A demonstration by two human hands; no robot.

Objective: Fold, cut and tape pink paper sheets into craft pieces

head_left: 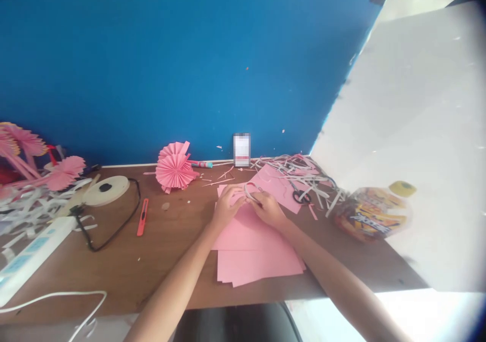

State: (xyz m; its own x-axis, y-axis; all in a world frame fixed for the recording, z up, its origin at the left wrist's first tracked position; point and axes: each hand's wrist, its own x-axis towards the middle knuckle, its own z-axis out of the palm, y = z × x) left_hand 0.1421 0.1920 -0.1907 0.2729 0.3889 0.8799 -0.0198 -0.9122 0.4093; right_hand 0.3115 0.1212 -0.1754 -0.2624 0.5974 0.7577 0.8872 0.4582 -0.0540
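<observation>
Above a stack of pink paper sheets (252,233), my left hand (228,204) and my right hand (269,209) meet around a thin, pale ring (248,189), which looks like a narrow roll of tape. Both hands have their fingers curled in at its edges; part of the ring is hidden behind them. Another pink sheet (279,185) lies beyond my right hand, with black-handled scissors (301,196) at its right edge. To the left of my left hand stands a pink pleated paper fan (176,167).
A red utility knife (143,218), a large white disc (106,190) and a black cord (114,237) lie left. Beyond them are a power strip (36,256) and white strips. A phone (242,150) leans on the blue wall. A yellow-capped container (374,213) stands right.
</observation>
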